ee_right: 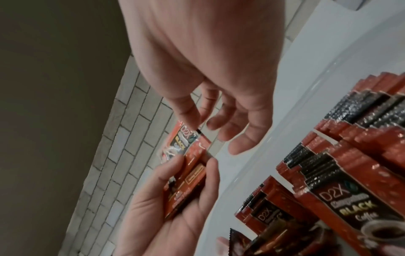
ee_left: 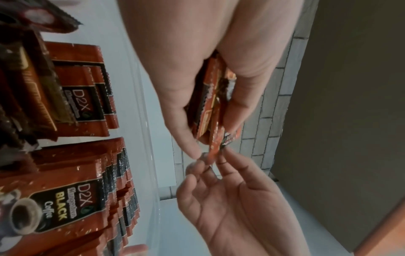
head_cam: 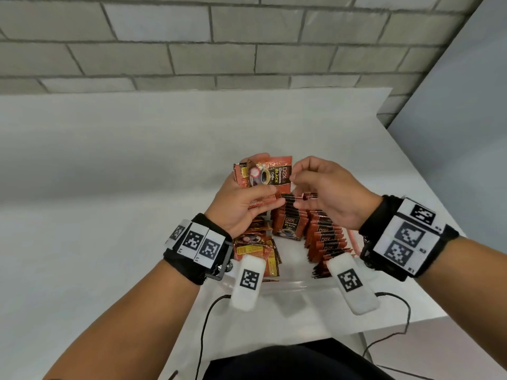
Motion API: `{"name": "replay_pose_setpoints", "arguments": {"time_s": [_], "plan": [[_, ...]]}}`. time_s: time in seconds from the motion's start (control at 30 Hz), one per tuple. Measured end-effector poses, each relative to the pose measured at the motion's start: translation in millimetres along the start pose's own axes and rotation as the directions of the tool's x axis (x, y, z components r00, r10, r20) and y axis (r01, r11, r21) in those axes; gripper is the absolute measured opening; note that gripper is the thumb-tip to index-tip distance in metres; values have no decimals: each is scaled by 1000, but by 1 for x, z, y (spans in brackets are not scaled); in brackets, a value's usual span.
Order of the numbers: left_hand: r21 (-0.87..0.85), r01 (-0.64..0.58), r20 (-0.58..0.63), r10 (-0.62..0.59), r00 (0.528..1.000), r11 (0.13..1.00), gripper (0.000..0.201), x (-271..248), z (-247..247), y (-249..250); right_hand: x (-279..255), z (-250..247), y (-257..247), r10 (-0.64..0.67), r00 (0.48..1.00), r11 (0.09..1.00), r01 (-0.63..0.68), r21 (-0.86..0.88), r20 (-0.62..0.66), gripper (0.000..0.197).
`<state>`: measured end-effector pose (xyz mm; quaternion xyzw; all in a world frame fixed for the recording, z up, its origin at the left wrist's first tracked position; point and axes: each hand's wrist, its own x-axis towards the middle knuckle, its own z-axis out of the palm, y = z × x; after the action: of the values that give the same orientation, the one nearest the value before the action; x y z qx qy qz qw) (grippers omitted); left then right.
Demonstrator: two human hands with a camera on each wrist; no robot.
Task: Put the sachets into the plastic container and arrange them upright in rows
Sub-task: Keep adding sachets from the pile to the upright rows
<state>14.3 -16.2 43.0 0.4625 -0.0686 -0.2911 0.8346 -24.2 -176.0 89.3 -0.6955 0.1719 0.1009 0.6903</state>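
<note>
White tabletop (head_cam: 109, 187) under everything, brick wall behind. Clear plastic container (head_cam: 288, 283) at the near edge, part filled: upright rows of sachets (head_cam: 326, 239) on its right and middle, a looser heap of flat sachets (head_cam: 255, 250) on its left — not yet stood up.

Above the container, left hand (head_cam: 241, 207) clenched round a small bundle of sachets (head_cam: 263, 176), thumb across the front, printed faces toward the head camera. Right hand (head_cam: 329, 193) close beside it, fingers loosely curled, index and thumb tips meeting the bundle's near edge; seen from the wrist cameras, touching one sachet's corner, but a firm pinch not yet plain — grip there best read as released.

Step in hand, probably: peeling one sachet off the bundle for placing. Next move calls for a clean pinch on a single sachet, then lowering it edge-down against the end of a standing row, without toppling the neighbours.
</note>
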Motion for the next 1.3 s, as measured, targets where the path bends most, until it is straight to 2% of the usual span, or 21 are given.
{"name": "replay_pose_setpoints", "arguments": {"time_s": [0.17, 0.27, 0.33, 0.4, 0.43, 0.5, 0.53, 0.6, 0.77, 0.93, 1.13, 1.3], "plan": [[89, 5, 17, -6, 1000, 996, 45, -4, 1, 2, -2, 1, 1, 2, 998, 1000, -3, 17, 58, 13], [122, 12, -72, -4, 997, 992, 44, -5, -2, 8, -1, -7, 2, -39, 999, 999, 39, 26, 3, 13], [38, 13, -167, -7, 986, 999, 31, -3, -9, 15, 2, -16, 4, -53, 997, 997, 50, -61, -51, 13], [-57, 13, -232, -26, 972, 998, 20, -4, -18, 23, 1, -23, 11, -42, 998, 956, 25, -291, -53, 16], [-77, 10, -239, -28, 971, 997, 19, -4, -23, 25, 1, -25, 15, -33, 999, 886, 22, -463, -16, 17], [-78, 7, -228, -25, 973, 997, 19, -7, -27, 28, 0, -23, 25, -7, 995, 629, 81, -773, 98, 17], [-70, 10, -219, -25, 975, 998, 19, -9, -28, 29, 1, -20, 28, 1, 989, 512, 126, -850, 148, 16], [-62, 12, -207, -25, 978, 998, 20, -12, -29, 28, 3, -14, 31, 4, 980, 391, 181, -903, 198, 14], [-66, 15, -202, -28, 979, 998, 21, -18, -33, 26, 17, -9, 35, 72, 980, 225, 163, -961, 184, 13], [-84, -3, -211, -15, 977, 996, 21, -19, -39, 27, 23, -2, 39, 81, 976, 141, 188, -972, 201, 10], [-98, -2, -233, -21, 972, 995, 22, -18, -45, 25, 26, 6, 44, 97, 969, -101, 235, -967, 226, 6], [-94, -13, -250, -11, 968, 995, 24, -18, -46, 25, 28, 9, 42, 55, 974, -197, 227, -954, 221, 7]]}}
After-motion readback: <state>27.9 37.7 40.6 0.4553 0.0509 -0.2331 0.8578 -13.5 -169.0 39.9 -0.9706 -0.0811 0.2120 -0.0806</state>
